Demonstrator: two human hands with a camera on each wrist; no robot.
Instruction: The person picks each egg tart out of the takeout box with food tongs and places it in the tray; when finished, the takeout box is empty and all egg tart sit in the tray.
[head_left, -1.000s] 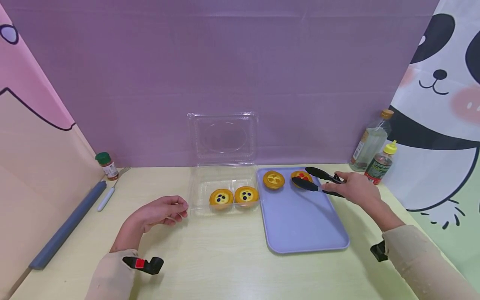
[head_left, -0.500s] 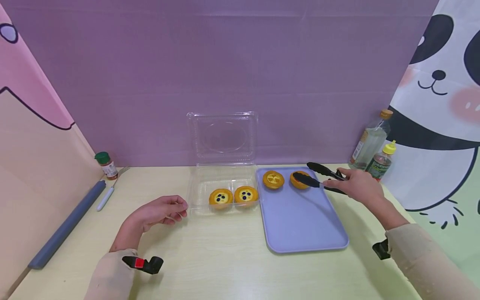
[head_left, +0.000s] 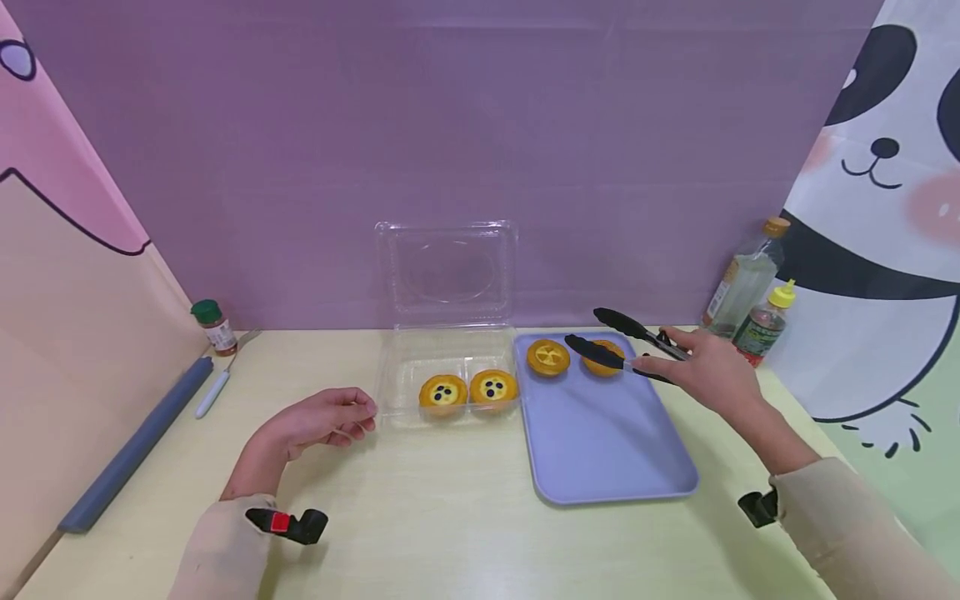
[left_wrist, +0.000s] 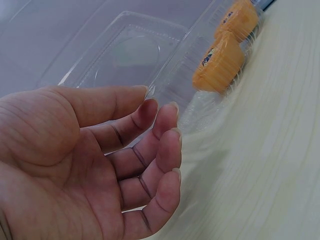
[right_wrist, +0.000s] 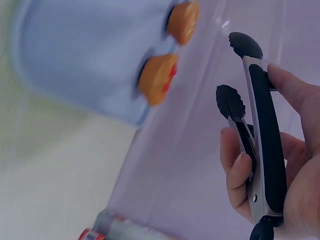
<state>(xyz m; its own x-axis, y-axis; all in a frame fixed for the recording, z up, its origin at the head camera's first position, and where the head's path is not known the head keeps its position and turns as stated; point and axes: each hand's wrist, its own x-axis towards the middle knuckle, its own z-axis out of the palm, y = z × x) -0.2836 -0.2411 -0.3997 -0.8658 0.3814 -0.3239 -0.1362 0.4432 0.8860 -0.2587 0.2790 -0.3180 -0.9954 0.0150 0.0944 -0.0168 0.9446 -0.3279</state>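
Note:
In the head view my right hand [head_left: 712,371] grips black-and-steel kitchen tongs [right_wrist: 265,135], their two tips spread apart. The tips hang over the back of a lavender tray [head_left: 607,450], partly hiding a tart with red topping [right_wrist: 159,79]. Beside it on the tray lies a plain yellow tart [head_left: 548,357]. A clear hinged plastic container [head_left: 420,354] stands left of the tray, lid raised. Two tarts with dark berries, a left one [head_left: 442,392] and a right one [head_left: 492,387], sit in its front half. My left hand [left_wrist: 100,155] pinches the container's left edge between thumb and index finger.
At the back right stand a clear bottle with an orange cap [head_left: 750,271] and a yellow-topped squeeze bottle [head_left: 761,329]. A green-lidded jar [head_left: 216,329], a white-handled fork [head_left: 213,393] and a blue bar [head_left: 138,446] lie along the left side.
The tongs in my right hand have shifted slightly right, then left and upward, staying spread above the red-topped tart. My left hand keeps its place at the container; the tarts have not moved.

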